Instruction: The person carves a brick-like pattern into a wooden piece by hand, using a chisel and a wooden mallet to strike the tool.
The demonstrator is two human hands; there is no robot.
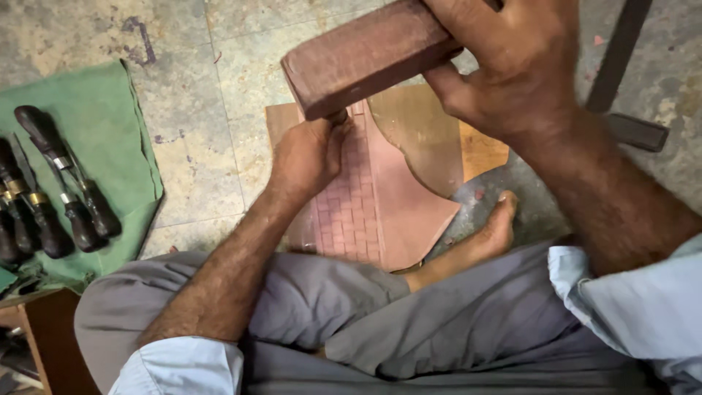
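Note:
A reddish-brown wooden panel (398, 197) with a carved grid pattern lies on the floor in front of my crossed legs. My left hand (307, 153) rests on it, closed around a chisel whose top (338, 115) just shows under the mallet. My right hand (504, 62) grips a rectangular wooden mallet block (362, 55), held right above the chisel's top, touching or nearly touching it. The chisel's blade is hidden by my left hand.
A green cloth (95, 132) at the left holds several dark-handled carving tools (62, 190). My bare foot (493, 230) lies beside the panel. A dark bar (618, 51) leans at the upper right. A wooden box corner (44, 329) sits at lower left.

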